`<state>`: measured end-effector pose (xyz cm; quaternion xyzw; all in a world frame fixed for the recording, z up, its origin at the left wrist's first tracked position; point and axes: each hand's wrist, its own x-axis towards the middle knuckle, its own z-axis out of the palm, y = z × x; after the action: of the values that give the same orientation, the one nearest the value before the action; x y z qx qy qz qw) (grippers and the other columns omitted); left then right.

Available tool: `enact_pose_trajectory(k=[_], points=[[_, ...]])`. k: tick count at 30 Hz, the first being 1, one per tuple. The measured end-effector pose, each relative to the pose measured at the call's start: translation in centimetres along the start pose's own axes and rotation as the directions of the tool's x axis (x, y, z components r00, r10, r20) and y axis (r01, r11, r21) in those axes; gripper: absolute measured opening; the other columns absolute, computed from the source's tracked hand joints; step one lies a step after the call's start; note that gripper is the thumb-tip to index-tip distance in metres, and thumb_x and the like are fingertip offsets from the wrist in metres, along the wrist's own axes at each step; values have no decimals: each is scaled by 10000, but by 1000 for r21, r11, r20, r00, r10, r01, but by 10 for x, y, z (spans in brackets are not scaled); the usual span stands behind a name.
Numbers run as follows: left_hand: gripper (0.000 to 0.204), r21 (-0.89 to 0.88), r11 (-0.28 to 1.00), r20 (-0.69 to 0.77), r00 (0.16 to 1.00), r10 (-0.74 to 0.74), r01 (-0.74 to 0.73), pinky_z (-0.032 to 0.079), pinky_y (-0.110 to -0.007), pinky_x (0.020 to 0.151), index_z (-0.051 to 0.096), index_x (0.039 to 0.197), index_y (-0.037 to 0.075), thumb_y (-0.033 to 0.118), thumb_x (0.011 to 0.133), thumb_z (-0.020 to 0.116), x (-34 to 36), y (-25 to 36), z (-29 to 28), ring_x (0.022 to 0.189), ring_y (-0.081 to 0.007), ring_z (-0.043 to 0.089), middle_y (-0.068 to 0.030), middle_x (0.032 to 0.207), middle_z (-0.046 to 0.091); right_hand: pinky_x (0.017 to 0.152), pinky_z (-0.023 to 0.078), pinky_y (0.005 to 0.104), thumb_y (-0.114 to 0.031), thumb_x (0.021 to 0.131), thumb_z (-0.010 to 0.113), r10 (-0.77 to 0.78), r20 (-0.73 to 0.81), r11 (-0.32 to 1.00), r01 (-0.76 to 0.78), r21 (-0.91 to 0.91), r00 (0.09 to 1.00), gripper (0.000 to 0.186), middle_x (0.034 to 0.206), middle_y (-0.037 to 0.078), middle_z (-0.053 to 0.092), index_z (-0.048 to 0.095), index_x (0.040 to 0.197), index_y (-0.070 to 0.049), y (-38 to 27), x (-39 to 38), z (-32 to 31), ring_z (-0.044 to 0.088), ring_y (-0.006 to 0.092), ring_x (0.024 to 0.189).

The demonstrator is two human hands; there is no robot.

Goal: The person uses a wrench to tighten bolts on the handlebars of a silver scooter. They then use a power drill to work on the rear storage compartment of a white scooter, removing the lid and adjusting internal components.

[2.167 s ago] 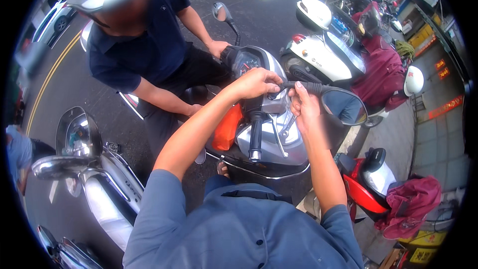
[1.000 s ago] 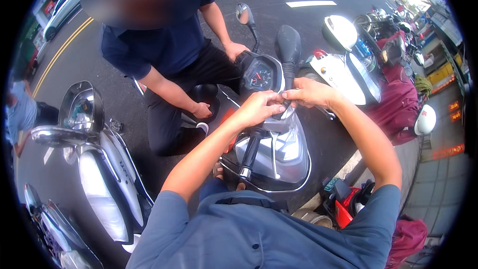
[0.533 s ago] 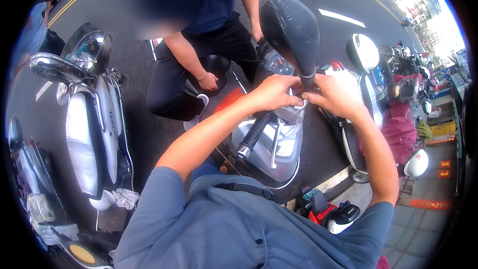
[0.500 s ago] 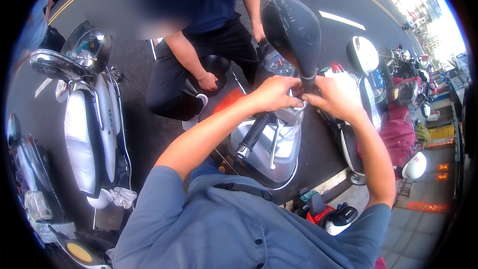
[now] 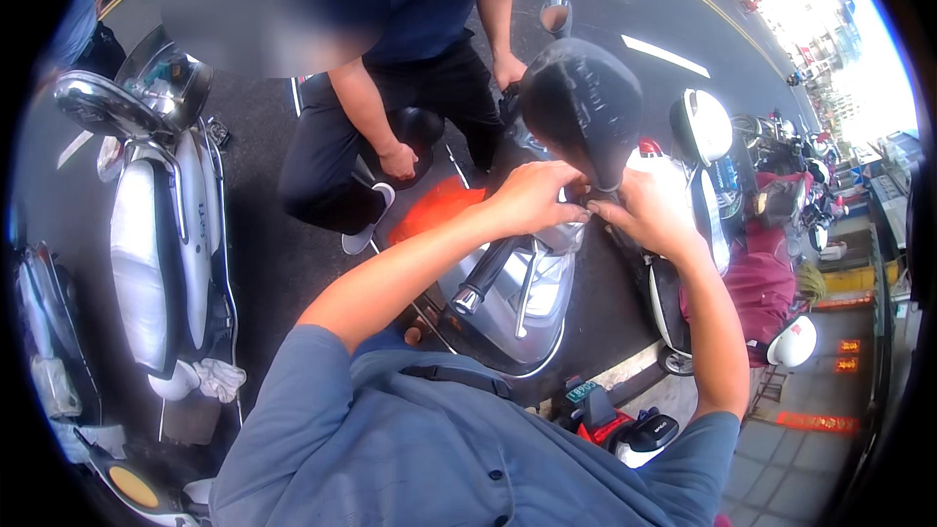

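Fingertips (image 5: 584, 207) hidden under raised seat (image 5: 581, 107)

On our left we see a parked silver scooter (image 5: 156, 244) with a chrome headlamp (image 5: 107, 107) and a white rag (image 5: 223, 378) at its lower end. Ahead of us a person in a dark shirt (image 5: 429, 0) and dark trousers crouches on the asphalt road (image 5: 264, 263). To our right stand more scooters, one bearing a white helmet (image 5: 705, 125), another draped in maroon cloth (image 5: 766, 288).

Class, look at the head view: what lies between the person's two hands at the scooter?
Almost nothing: the left hand and right hand nearly meet at the fingertips, just below the black mirror, head view.
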<state>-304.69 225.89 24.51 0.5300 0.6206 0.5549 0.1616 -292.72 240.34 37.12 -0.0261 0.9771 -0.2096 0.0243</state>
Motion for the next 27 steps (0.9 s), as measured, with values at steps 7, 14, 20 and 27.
enact_pose_trajectory(k=[7,14,20,27], points=[[323,101,977,-53,980,193,-187,481,-402,831,653,1115,43,175,848,777,-3,-8,-1,920,-262,611,-112,994,650,812,536,487,-113,824,705,-112,-49,987,105,-121,993,328,1013,161,657,604,1129,-47,13,-1,10,657,395,956],[299,223,975,-39,999,0,9,489,-391,684,631,985,34,200,787,783,0,9,10,781,-271,623,-104,893,596,824,558,454,-181,819,731,-131,-249,986,153,72,960,396,1074,122,662,616,1186,-87,24,-35,29,681,348,991],[365,281,960,-102,994,37,-7,474,-339,648,623,989,21,190,739,827,-2,5,17,733,-238,605,-98,876,595,914,525,384,-316,900,756,390,-524,788,20,616,757,420,1111,122,698,649,1194,-38,17,-39,109,672,246,1077],[326,130,975,-15,984,-178,178,490,-340,692,658,1078,17,201,836,776,-2,21,12,769,-190,632,-117,914,683,502,317,193,-322,924,747,606,-204,175,122,977,769,391,877,-36,579,564,1196,-108,26,-40,119,420,11,597]])
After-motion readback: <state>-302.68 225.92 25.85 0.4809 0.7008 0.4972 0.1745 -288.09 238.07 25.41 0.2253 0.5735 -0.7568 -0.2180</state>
